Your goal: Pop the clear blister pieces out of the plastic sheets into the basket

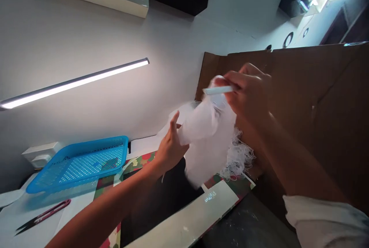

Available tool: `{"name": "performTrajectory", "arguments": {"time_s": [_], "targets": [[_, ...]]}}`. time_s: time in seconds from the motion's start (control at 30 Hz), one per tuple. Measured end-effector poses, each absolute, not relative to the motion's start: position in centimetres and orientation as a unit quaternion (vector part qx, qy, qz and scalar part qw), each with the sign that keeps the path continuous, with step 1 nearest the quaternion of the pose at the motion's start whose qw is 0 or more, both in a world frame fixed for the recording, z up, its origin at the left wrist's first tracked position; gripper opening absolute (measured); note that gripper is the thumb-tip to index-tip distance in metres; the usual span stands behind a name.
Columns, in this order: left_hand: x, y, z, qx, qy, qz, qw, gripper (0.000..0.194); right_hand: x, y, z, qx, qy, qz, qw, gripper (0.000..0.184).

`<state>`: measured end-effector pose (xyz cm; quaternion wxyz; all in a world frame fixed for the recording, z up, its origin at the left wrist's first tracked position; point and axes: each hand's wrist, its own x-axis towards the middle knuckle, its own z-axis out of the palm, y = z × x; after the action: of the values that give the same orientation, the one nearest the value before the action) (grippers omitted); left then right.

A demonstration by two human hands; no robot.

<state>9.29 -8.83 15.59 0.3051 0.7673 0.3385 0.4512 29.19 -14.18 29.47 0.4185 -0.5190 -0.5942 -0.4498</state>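
While the right hand closes its fingers and thumb round a white stick and pinches the top of a white cloth, the left hand sits lower, half open, thumb up, against the cloth's left edge. The cloth lies between the two hands, touching both, and hangs down from the right fingers over a black sheet. Just beside its lower right side is a heap of white thread, next to the cardboard. Well apart, beyond the left forearm, a blue basket stands by the wall, with scissors in front of it. The stick's far end is blurred.
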Motion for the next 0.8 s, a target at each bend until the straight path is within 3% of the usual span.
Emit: {"name": "performTrajectory", "arguments": {"time_s": [0.07, 0.17, 0.23, 0.33, 0.47, 0.6, 0.7, 0.8], "targets": [[5.4, -11.4, 14.7, 0.766, 0.352, 0.409, 0.35, 0.085, 29.8, -15.8, 27.6, -0.525, -0.619, -0.404, 0.421, 0.05], [1.0, -15.8, 12.7, 0.718, 0.304, 0.253, 0.573, 0.037, 29.6, -15.0, 25.2, -0.526, -0.714, -0.312, 0.341, 0.043], [-0.3, -17.7, 10.7, 0.623, 0.297, 0.218, 0.69, 0.042, 27.9, -12.1, 23.6, -0.485, -0.779, -0.294, 0.265, 0.04], [-1.4, -18.2, 6.8, 0.481, 0.377, 0.242, 0.754, 0.057, 23.0, -6.1, 20.5, -0.422, -0.852, -0.259, 0.168, 0.045], [-4.5, -17.5, 2.1, 0.4, 0.492, 0.258, 0.729, 0.067, 17.0, -0.2, 15.4, -0.341, -0.908, -0.216, 0.116, 0.041], [-9.5, -18.2, 0.5, 0.416, 0.557, 0.24, 0.678, 0.081, 17.6, -0.5, 11.8, -0.368, -0.895, -0.164, 0.193, 0.042], [-12.3, -18.4, 0.5, 0.51, 0.586, 0.224, 0.589, 0.067, 21.4, -3.5, 10.0, -0.436, -0.84, -0.119, 0.299, 0.056], [-13.0, -17.8, 0.3, 0.647, 0.607, 0.231, 0.4, 0.041, 24.9, -6.7, 7.6, -0.539, -0.754, 0.04, 0.375, 0.065]]}}
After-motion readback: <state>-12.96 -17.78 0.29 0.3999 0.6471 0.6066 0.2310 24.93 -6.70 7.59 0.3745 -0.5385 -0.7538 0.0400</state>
